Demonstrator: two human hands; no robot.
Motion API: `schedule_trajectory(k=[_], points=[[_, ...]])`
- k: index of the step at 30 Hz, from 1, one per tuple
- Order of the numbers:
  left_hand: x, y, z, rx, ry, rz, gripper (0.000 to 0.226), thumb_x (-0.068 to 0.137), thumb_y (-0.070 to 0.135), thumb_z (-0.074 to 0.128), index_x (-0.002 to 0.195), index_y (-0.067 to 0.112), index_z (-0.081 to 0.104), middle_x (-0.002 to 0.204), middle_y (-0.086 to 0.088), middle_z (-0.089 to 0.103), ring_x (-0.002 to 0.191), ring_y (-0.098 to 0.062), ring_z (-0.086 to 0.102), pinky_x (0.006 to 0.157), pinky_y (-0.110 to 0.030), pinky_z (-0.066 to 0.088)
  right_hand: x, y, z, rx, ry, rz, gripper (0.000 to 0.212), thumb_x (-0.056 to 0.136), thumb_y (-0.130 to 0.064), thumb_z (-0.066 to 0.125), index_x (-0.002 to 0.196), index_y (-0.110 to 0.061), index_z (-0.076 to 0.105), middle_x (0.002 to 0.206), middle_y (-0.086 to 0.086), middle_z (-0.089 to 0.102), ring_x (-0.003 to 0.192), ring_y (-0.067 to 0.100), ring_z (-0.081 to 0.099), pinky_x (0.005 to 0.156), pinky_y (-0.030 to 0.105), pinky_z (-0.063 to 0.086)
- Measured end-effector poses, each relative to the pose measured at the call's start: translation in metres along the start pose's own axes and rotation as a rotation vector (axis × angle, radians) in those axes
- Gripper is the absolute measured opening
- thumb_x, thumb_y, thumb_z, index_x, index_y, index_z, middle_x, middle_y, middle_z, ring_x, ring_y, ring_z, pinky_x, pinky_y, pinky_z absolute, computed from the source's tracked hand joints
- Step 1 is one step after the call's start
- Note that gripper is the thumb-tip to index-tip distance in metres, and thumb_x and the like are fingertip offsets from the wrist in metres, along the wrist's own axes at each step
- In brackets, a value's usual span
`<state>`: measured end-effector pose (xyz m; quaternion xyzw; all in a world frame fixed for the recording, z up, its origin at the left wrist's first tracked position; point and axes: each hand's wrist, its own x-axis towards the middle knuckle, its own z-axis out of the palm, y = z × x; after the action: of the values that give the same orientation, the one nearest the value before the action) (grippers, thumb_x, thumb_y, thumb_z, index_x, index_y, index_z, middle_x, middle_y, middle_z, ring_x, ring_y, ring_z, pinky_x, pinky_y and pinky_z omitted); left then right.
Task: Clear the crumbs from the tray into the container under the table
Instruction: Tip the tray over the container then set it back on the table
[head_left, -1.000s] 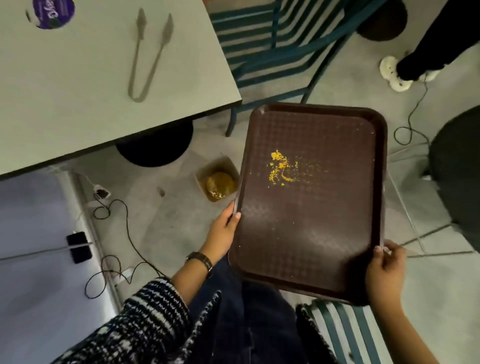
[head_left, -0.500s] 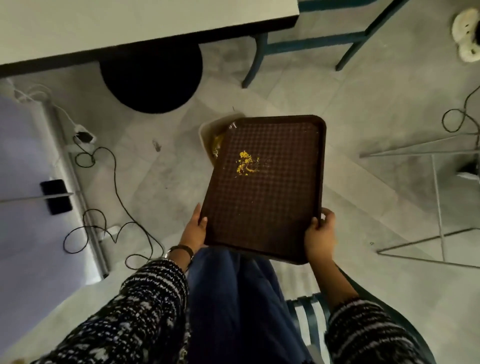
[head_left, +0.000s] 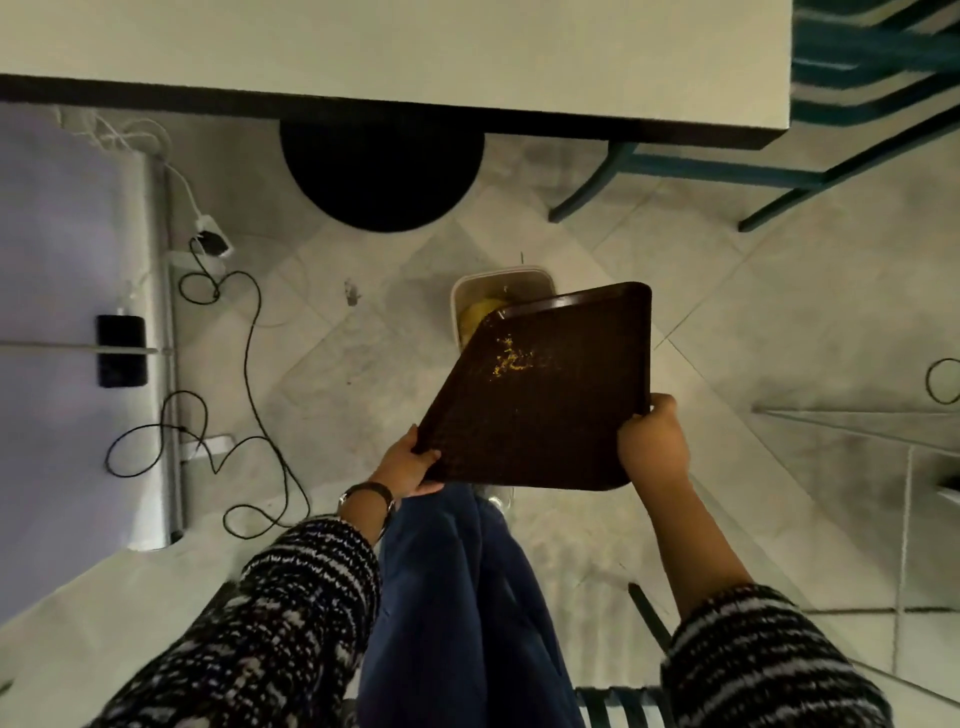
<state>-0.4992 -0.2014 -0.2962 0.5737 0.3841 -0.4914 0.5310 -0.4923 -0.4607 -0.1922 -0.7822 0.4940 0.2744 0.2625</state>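
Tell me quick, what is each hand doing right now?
Left hand: grips the near left corner of the dark brown plastic tray.
Right hand: grips the tray's near right corner.

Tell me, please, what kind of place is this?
Probably a cafeteria or canteen: a brown serving tray with yellow crumbs, a pale table on a round black pedestal base, and teal slatted chairs on a tiled floor.

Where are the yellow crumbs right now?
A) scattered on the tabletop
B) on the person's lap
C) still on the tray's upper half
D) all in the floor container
C: the crumbs still sit on the tray, whose far corner overlaps the container.
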Motion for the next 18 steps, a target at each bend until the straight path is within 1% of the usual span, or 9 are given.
schedule_trajectory(k=[3, 5, 7, 9, 11, 13, 15, 16, 18], points=[[-0.002, 0.001, 0.006, -0.026, 0.0, -0.026, 0.041, 0.092, -0.003, 0.047, 0.13, 0.012, 0.043, 0.134, -0.018, 0.045, 0.106, -0.029, 0.052, 0.066, -0.029, 0.056, 0.004, -0.018, -0.01, -0.06, -0.055, -0.013, 0.039, 0.093, -0.011, 0.035, 0.133, -0.008, 0.033, 0.116, 0.02, 0.058, 0.103, 0.04, 0.058, 0.082, 0.045, 0.047], [-0.004, 0.001, 0.01, -0.051, 0.018, -0.016, 0.04, 0.091, -0.004, 0.046, 0.128, 0.01, 0.045, 0.124, -0.02, 0.05, 0.093, -0.023, 0.053, 0.052, -0.02, 0.054, 0.001, -0.027, -0.016, -0.063, -0.069, -0.031, 0.041, 0.093, -0.01, 0.036, 0.134, -0.007, 0.032, 0.121, 0.02, 0.057, 0.107, 0.04, 0.056, 0.085, 0.044, 0.046], [-0.007, 0.001, 0.012, -0.086, 0.034, 0.008, 0.04, 0.091, -0.004, 0.046, 0.129, 0.01, 0.045, 0.119, -0.018, 0.05, 0.09, -0.021, 0.055, 0.054, -0.022, 0.052, -0.004, -0.032, -0.021, -0.051, -0.046, -0.067, 0.043, 0.093, -0.009, 0.036, 0.136, -0.008, 0.033, 0.122, 0.018, 0.058, 0.105, 0.038, 0.057, 0.079, 0.04, 0.045], [-0.01, -0.001, 0.015, -0.113, 0.053, 0.039, 0.04, 0.092, 0.0, 0.047, 0.13, 0.015, 0.045, 0.123, -0.017, 0.05, 0.099, -0.025, 0.056, 0.062, -0.024, 0.05, -0.01, -0.033, -0.026, -0.037, 0.011, -0.124, 0.045, 0.091, -0.007, 0.036, 0.136, -0.01, 0.036, 0.118, 0.015, 0.06, 0.093, 0.034, 0.059, 0.07, 0.033, 0.042], [-0.009, -0.006, 0.019, -0.149, 0.099, 0.054, 0.038, 0.095, 0.007, 0.046, 0.131, 0.021, 0.045, 0.117, -0.011, 0.052, 0.09, -0.019, 0.056, 0.057, -0.024, 0.05, -0.014, -0.03, -0.027, -0.046, 0.072, -0.178, 0.048, 0.088, -0.003, 0.036, 0.136, -0.012, 0.038, 0.108, 0.012, 0.063, 0.075, 0.026, 0.057, 0.058, 0.025, 0.038], [-0.007, -0.008, 0.024, -0.237, 0.158, -0.038, 0.029, 0.097, 0.011, 0.041, 0.124, 0.018, 0.052, 0.11, -0.011, 0.056, 0.077, -0.017, 0.054, 0.049, -0.026, 0.05, -0.015, -0.033, -0.021, -0.082, 0.053, -0.201, 0.051, 0.086, 0.0, 0.035, 0.135, -0.012, 0.038, 0.097, 0.01, 0.061, 0.065, 0.02, 0.054, 0.05, 0.024, 0.035], [-0.001, -0.012, 0.028, -0.244, 0.181, -0.132, 0.034, 0.097, 0.004, 0.036, 0.126, 0.011, 0.052, 0.112, -0.017, 0.056, 0.069, -0.021, 0.049, 0.06, -0.031, 0.05, -0.01, -0.042, -0.012, -0.122, -0.024, -0.155, 0.048, 0.087, 0.0, 0.036, 0.134, -0.009, 0.038, 0.103, 0.013, 0.061, 0.079, 0.027, 0.06, 0.06, 0.029, 0.044], [0.003, -0.015, 0.029, -0.193, 0.182, -0.133, 0.038, 0.097, 0.0, 0.033, 0.129, 0.009, 0.05, 0.114, -0.019, 0.054, 0.067, -0.021, 0.047, 0.069, -0.034, 0.046, -0.007, -0.047, -0.009, -0.136, -0.053, -0.126, 0.046, 0.087, 0.0, 0.037, 0.132, -0.008, 0.039, 0.109, 0.016, 0.06, 0.09, 0.032, 0.061, 0.065, 0.034, 0.046], [0.008, -0.012, 0.031, -0.148, 0.19, -0.122, 0.04, 0.096, -0.003, 0.031, 0.131, 0.007, 0.049, 0.114, -0.02, 0.051, 0.07, -0.026, 0.05, 0.078, -0.036, 0.041, 0.002, -0.053, -0.007, -0.138, -0.066, -0.118, 0.043, 0.087, -0.001, 0.039, 0.13, -0.007, 0.04, 0.114, 0.017, 0.059, 0.098, 0.036, 0.059, 0.069, 0.037, 0.045]])
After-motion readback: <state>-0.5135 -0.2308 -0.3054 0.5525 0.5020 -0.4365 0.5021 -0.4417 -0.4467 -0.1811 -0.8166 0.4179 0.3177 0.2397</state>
